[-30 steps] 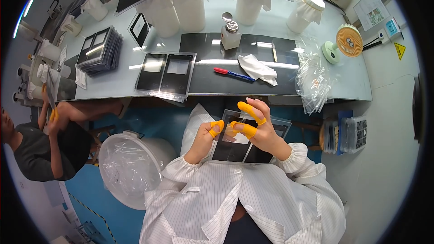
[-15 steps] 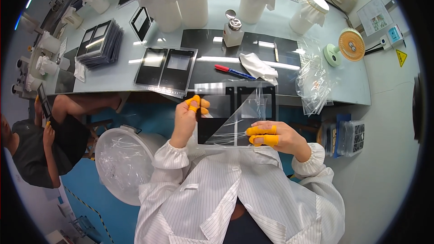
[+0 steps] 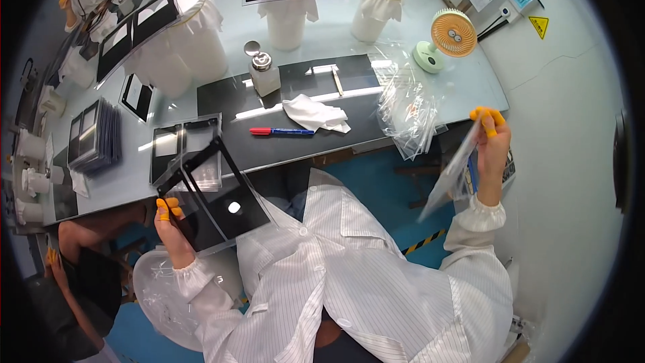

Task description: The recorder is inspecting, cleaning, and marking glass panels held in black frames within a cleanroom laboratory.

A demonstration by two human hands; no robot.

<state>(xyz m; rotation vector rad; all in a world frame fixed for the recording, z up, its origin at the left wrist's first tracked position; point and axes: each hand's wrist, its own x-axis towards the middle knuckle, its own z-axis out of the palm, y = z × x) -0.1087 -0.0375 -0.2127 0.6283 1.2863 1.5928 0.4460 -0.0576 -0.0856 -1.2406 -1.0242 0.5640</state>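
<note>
My left hand (image 3: 173,228), with yellow finger cots, grips the left edge of a clear panel with black frames (image 3: 232,218). The panel is tilted and held in front of the table's edge, over my lap's left side. Far to the right, my right hand (image 3: 494,154), also in yellow finger cots, pinches a sheet of clear film (image 3: 457,171) by its top. The film hangs down, slightly blurred, apart from the panel. Behind the held panel, another black-framed panel (image 3: 164,142) lies on the table, partly covered by it.
On the table are a red-and-blue marker (image 3: 282,132), white cloth (image 3: 316,114), pump bottle (image 3: 266,79), crumpled film pile (image 3: 408,111), small fan (image 3: 451,33) and panel stack (image 3: 97,136). Covered white tubs (image 3: 285,30) carry panels. A bin (image 3: 151,289) and a seated person (image 3: 87,282) are at left.
The film has been pulled off the panel and carried right by my right hand. My left hand has moved left with the panel, now tilted. The view has turned right.
</note>
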